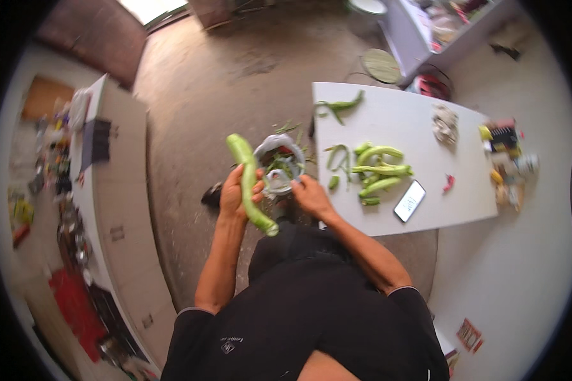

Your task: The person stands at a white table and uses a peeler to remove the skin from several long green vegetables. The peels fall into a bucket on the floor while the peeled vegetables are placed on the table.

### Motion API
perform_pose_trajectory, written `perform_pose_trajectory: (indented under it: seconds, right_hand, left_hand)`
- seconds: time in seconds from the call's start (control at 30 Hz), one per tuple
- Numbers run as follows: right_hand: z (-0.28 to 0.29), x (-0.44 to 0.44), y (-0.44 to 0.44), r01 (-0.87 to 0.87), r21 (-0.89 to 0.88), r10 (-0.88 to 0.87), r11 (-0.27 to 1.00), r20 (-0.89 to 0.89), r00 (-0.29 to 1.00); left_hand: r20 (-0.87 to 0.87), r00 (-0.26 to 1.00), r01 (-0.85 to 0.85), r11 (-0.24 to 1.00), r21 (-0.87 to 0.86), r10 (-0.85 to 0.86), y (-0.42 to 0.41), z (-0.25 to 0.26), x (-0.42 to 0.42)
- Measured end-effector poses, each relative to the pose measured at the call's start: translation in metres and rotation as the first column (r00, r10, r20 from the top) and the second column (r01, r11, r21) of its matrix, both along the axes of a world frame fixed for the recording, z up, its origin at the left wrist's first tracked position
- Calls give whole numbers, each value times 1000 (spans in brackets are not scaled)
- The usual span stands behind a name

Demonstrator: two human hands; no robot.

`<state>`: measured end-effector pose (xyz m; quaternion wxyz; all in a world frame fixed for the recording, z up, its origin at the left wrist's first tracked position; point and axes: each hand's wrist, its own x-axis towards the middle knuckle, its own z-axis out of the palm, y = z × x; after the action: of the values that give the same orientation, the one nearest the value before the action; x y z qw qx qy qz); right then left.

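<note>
My left hand (236, 193) is closed around a long, curved, pale green vegetable (249, 178), which looks like a gourd or large cucumber. My right hand (312, 195) has its fingers bent at the near right rim of a lined bin (295, 145); a small bluish thing shows at its fingertips, too small to name. Green peelings (277, 163) lie inside the bin. Beside my right hand, on the white table (410, 119), is a pile of long green vegetables (381, 170), with a cut green piece (333, 182) and curled peel strips (337, 155) next to it.
A phone (410, 201), a red chilli pepper (449, 183) and a crumpled cloth (444, 125) lie on the table. More green pods (345, 104) are at its far left corner. Left of me runs a cabinet (124, 214) with a cluttered top. Scraps lie on the floor beyond the bin.
</note>
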<state>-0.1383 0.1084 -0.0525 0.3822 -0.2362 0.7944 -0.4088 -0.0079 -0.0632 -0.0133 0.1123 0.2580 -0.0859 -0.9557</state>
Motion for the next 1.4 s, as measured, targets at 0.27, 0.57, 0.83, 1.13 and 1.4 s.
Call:
perform_pose_trajectory:
  seconds: [0.27, 0.57, 0.83, 1.13, 1.4]
  right_hand:
    - [-17, 9, 50, 32, 39, -36, 999, 110, 993]
    - [-70, 28, 104, 73, 93, -80, 993, 74, 994]
    - [-73, 34, 135, 140, 147, -173, 979, 240, 955]
    - [-68, 16, 157, 151, 130, -187, 980, 327, 926]
    - [-67, 29, 170, 240, 15, -229, 971, 358, 905]
  left_hand:
    - [294, 948, 213, 930, -300, -122, 33, -3, -40]
    - [629, 726, 687, 321, -652, -278, 110, -37, -167]
    - [650, 721, 506, -458, -731, -240, 214, -115, -271]
    - [486, 870, 411, -664, -625, 81, 155, -135, -332]
    - [727, 615, 617, -760, -202, 307, 56, -164, -430]
